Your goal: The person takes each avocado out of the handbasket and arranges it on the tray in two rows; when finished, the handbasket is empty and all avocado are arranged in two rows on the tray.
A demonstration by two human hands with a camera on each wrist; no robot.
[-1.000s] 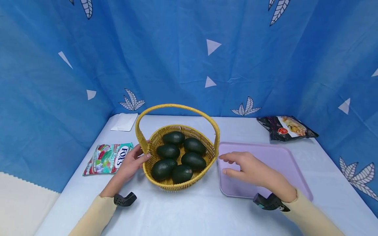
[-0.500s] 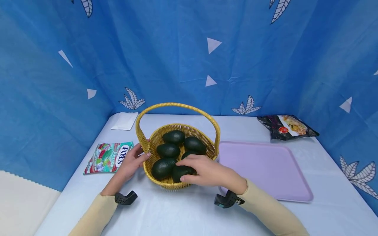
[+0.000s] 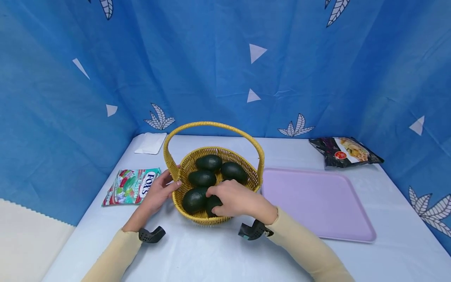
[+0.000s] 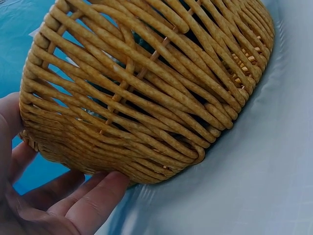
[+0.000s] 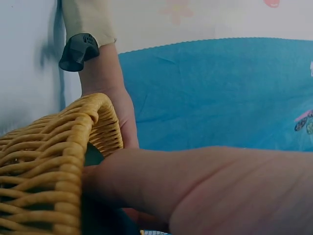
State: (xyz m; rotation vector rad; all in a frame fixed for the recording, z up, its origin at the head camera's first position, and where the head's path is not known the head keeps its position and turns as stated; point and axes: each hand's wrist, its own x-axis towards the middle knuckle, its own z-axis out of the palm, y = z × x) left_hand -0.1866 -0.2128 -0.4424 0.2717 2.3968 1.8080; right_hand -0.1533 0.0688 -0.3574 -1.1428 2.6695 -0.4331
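Note:
A yellow wicker basket (image 3: 225, 150) with a tall handle stands mid-table and holds several dark green avocados (image 3: 209, 162). My right hand (image 3: 232, 199) reaches over the near rim, its fingers curled round the front avocado (image 3: 213, 204). My left hand (image 3: 162, 192) rests against the basket's left wall. In the left wrist view its fingers (image 4: 88, 205) lie fairly straight along the basket's (image 4: 146, 88) lower weave. The right wrist view shows my right hand (image 5: 205, 186) inside the basket (image 5: 44, 161), with a dark sliver of avocado (image 5: 93, 156) under it.
A flat purple tray (image 3: 317, 199) lies right of the basket. A FOX'S candy bag (image 3: 132, 186) sits to the left, a white packet (image 3: 151, 143) at the back left and a dark snack bag (image 3: 343, 150) at the back right. Blue cloth walls surround the table.
My right hand has moved left from above the purple tray into the basket and closed round the front avocado. The left hand has stayed against the basket.

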